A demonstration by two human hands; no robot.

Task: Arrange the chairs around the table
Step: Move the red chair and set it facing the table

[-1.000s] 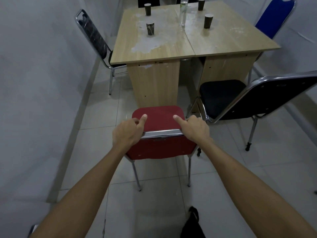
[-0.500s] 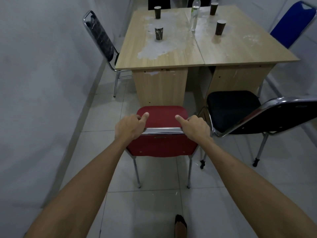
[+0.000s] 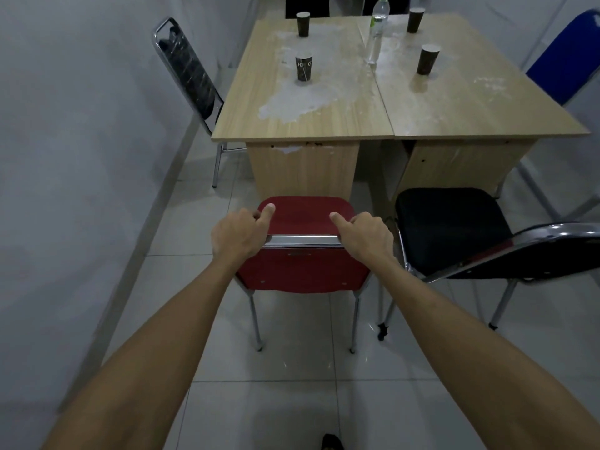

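Note:
A red chair (image 3: 302, 274) with a chrome frame stands on the tiles facing the near end of the wooden table (image 3: 324, 121). My left hand (image 3: 237, 237) grips the left end of its chrome top rail, and my right hand (image 3: 365, 235) grips the right end, thumbs pointing forward over the seat. The seat's front edge is close to the table's left pedestal. A black chair (image 3: 451, 228) stands just right of the red one, turned at an angle. Another black chair (image 3: 188, 73) sits at the table's left side, and a blue chair (image 3: 565, 60) at the right.
Several dark paper cups (image 3: 304, 68) and a clear water bottle (image 3: 376, 30) stand on the table. A grey wall (image 3: 81, 157) runs close along the left. Two dark chair backs show at the far end. My foot (image 3: 331, 443) is at the bottom edge.
I have stepped toward the table with the red chair in both hands; its seat is now nearer the table's pedestal. The black chair at the right looms larger.

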